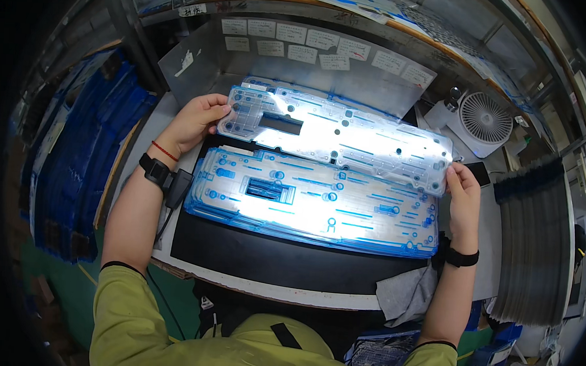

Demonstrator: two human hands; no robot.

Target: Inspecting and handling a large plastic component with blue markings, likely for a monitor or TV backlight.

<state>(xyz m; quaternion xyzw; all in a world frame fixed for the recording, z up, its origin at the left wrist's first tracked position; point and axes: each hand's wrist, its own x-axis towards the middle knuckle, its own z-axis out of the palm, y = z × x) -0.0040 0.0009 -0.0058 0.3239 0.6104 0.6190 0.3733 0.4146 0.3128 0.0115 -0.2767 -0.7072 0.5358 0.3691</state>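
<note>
- A long, translucent panel [367, 162] with cut-outs and small dark holes was held up in both hands, slanting slightly down toward the right.
- The left hand [191, 121] had its fingers nearly closed, thumb and fingers pinching the panel's left end.
- The right hand [463, 198] had its fingers bent in a narrow pinch around the panel's right end, near the lower corner.
- Just below the panel in view lay a stack of blue-edged panels [318, 214], similar in outline, with a rectangular opening toward the left; glare whitened parts of both.
- That stack rested on a black mat [250, 250] on the white-edged table [280, 294].
- A black strap [156, 170] and a red cord [167, 151] circled the left wrist; a black band [461, 258] circled the right.
- A grey cloth [405, 296] hung over the near edge of the table, beside the right forearm.
- Beyond the panel stood a grey metal board [210, 63] bearing paper labels [291, 34], with a white fan [484, 119] to its right.
- Blue sheets [75, 165] were stacked at the far left.
</note>
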